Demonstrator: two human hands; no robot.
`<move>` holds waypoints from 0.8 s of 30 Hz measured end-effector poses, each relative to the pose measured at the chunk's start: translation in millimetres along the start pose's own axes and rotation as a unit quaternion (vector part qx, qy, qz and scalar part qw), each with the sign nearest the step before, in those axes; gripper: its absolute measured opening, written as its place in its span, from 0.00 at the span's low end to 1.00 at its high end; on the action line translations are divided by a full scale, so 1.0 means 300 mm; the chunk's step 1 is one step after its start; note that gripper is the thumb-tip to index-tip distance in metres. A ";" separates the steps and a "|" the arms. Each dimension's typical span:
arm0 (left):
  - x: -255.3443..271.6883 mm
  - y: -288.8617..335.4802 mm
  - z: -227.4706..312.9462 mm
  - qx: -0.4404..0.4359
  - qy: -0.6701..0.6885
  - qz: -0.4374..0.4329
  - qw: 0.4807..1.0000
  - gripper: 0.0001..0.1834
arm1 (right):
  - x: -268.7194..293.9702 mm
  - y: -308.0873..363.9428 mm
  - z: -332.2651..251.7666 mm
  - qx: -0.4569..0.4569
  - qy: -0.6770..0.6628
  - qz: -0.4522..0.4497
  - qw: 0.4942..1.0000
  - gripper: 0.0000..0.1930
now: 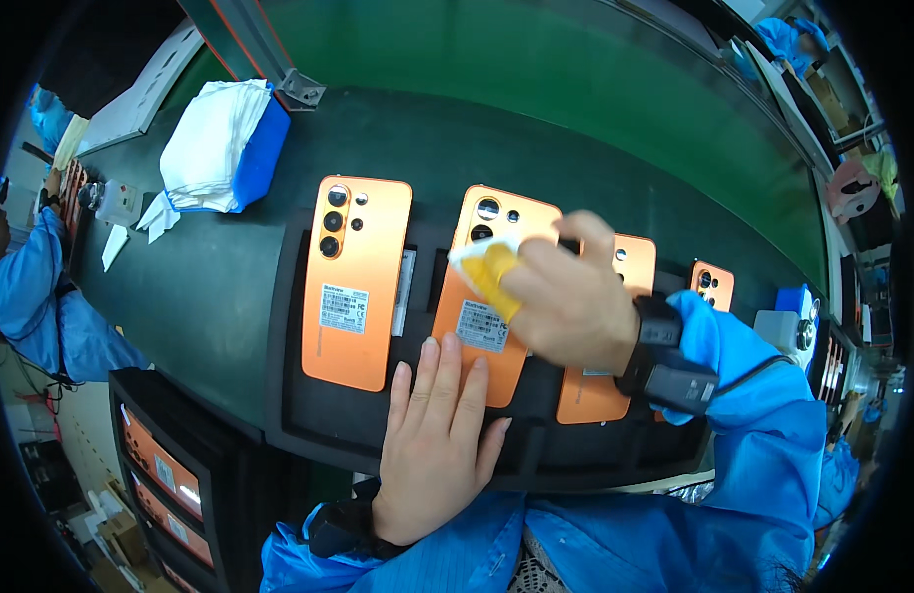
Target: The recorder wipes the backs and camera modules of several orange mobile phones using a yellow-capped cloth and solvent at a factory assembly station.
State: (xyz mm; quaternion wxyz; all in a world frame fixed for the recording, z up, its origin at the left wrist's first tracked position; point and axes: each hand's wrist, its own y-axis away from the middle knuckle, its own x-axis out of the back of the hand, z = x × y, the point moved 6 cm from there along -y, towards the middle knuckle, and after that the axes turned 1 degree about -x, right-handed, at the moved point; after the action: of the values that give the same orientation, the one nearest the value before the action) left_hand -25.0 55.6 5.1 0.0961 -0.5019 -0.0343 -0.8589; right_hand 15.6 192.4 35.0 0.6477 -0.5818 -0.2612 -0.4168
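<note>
Several orange smartphones lie back up in a black foam tray (318, 430), each with a cluster of round camera lenses. My right hand (570, 296) pinches a white wipe (467, 259) against the second phone (498, 371), just below its lenses; yellow covers show on the fingertips. Flat and with its fingers stretched, my left hand (434, 435) rests on that phone's lower left edge, beside a white label. The first phone (350, 272) lies to the left. My right hand and wrist partly hide a third phone (587, 397); my sleeve covers most of another phone (715, 280).
A blue box (264, 148) full of white cloths stands far left on the green table, near a clear bottle (119, 203). Another black tray (130, 405) with orange phones sits lower left. At right is a white device (778, 331). A person in blue works at left.
</note>
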 end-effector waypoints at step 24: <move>0.007 -0.003 0.009 -0.003 -0.034 0.011 0.999 0.30 | -0.009 -0.054 0.121 -0.059 0.037 -0.058 0.996 0.06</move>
State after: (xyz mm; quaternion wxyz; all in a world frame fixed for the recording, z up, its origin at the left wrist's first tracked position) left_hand -24.0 56.7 8.1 0.1026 -0.5314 -0.0297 -0.8404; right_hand 5.8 228.7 48.0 0.5959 -0.5872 -0.2451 -0.4899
